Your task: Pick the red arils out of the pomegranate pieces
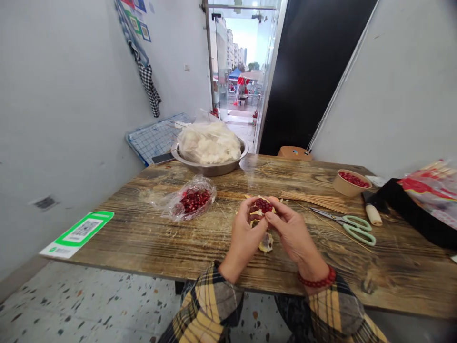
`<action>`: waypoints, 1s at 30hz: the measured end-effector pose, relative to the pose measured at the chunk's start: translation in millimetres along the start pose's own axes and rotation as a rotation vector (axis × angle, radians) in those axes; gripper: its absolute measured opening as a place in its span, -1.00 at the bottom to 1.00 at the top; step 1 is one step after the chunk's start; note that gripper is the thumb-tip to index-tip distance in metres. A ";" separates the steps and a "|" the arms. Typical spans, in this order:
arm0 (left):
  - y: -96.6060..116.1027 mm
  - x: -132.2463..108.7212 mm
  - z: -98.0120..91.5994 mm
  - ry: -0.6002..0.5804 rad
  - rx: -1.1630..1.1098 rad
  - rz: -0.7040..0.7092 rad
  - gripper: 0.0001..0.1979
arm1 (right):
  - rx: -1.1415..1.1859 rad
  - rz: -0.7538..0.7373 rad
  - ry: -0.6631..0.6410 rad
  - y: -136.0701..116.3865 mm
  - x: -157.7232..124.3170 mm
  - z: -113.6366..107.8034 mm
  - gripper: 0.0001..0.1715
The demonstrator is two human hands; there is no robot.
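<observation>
Between my two hands is a piece of pomegranate point(263, 206) with dark red seeds facing up. My left hand point(246, 233) curls round its left side, thumb against the lower edge. Fingers of my right hand point(291, 228) close on its right side, with the thumb tip near the seeds. Scraps of pomegranate peel point(266, 243) lie on the table just below and behind my hands, partly hidden by them. To the left, a clear plastic bag point(171, 205) lies open with loose red pomegranate seeds point(194, 200) in it.
On the wooden table point(143, 243) a steel basin point(214, 169) holds a bag of whitish stuff point(210, 143). At right are thin wooden skewers point(314, 201), green-handled scissors point(352, 226), a paper bowl point(348, 183) of red seeds, a wooden-handled tool point(373, 214) and bagged sticks point(432, 186).
</observation>
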State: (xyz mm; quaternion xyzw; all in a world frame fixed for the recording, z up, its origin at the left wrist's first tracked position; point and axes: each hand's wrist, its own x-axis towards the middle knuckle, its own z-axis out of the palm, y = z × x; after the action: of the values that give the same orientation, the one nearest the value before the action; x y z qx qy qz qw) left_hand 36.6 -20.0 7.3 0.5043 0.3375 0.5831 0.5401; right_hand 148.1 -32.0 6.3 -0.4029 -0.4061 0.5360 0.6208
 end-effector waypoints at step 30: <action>15.8 -4.7 -13.5 -0.061 -0.280 -0.388 -0.71 | -0.273 -0.174 -0.086 6.7 -20.2 -19.7 -0.50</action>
State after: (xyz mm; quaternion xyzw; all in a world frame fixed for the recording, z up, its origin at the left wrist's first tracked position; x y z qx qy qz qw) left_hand 18.7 -25.5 17.5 0.3675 0.3277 0.4941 0.7165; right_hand 162.4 -52.7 -8.3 -0.4235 -0.5348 0.4370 0.5862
